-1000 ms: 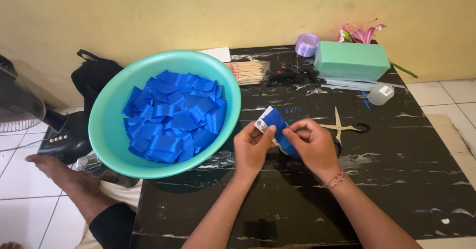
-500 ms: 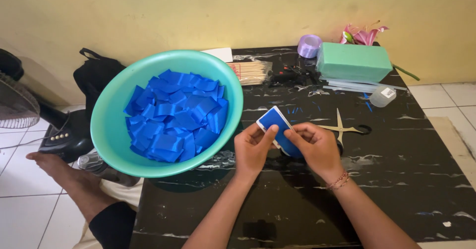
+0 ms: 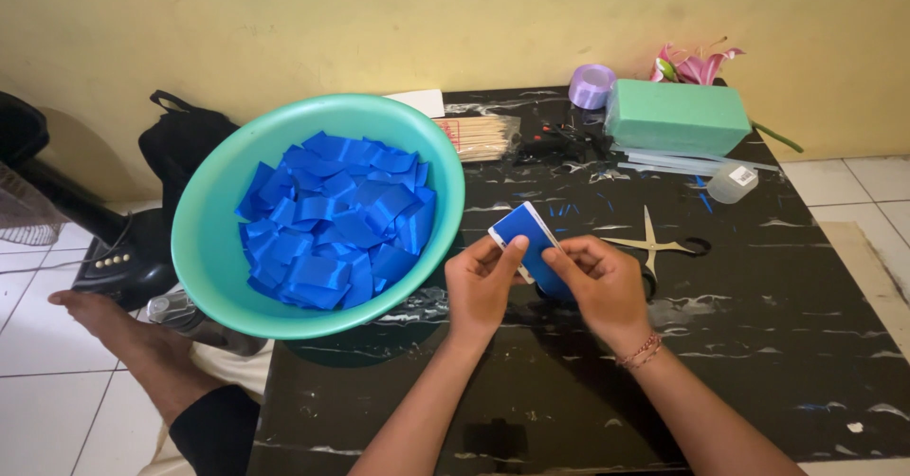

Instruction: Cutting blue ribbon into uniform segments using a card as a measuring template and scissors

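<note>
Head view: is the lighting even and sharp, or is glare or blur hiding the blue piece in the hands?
Head view: soft, even light, no harsh glare; the blue piece is sharp between the left hand and right hand; faint sheen on the dark table; soft shadows under the teal basin.

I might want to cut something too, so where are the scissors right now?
In the head view the scissors lie flat on the dark table, just right of the person's right hand, with the green foam block farther back behind them.

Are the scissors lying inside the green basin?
No, the scissors lie on the dark table, right of both hands, outside the basin.
</note>
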